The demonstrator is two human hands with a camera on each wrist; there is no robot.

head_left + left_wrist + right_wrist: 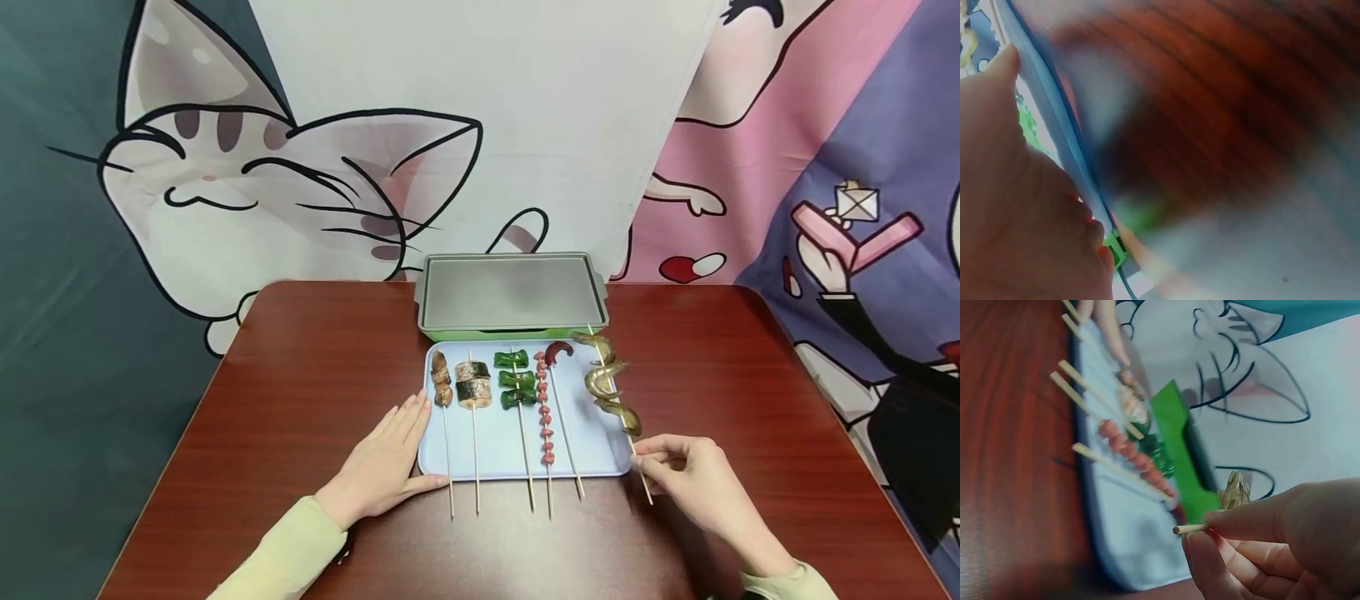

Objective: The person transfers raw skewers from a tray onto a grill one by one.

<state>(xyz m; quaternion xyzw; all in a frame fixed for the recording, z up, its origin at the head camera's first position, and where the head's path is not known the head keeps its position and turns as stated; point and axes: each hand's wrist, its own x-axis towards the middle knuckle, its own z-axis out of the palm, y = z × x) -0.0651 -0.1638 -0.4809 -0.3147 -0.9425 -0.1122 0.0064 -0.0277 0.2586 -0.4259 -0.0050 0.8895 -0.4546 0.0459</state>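
Observation:
My right hand [697,479] pinches the lower stick of a shrimp skewer [602,382] between thumb and fingers. In the head view, its shrimp overlap the right edge of a light blue tray [495,463]; the right wrist view shows the stick's end poking out of the pinch. My left hand [392,457] lies with straight fingers along the tray's left edge, its thumb by the front corner. On the tray lie a skewer of brown chunks [442,393], a dark-skinned fish skewer [472,393], a green pepper skewer [517,380], a skewer of small pink pieces [546,421] and one curled dark-red piece [557,351] on a stick.
Directly behind the tray stands a flat grey griddle [512,292] with a green base. The brown wooden table [330,333] extends to both sides and in front. Several stick ends overhang the tray's front edge. A cartoon-print cloth [570,125] hangs behind the table.

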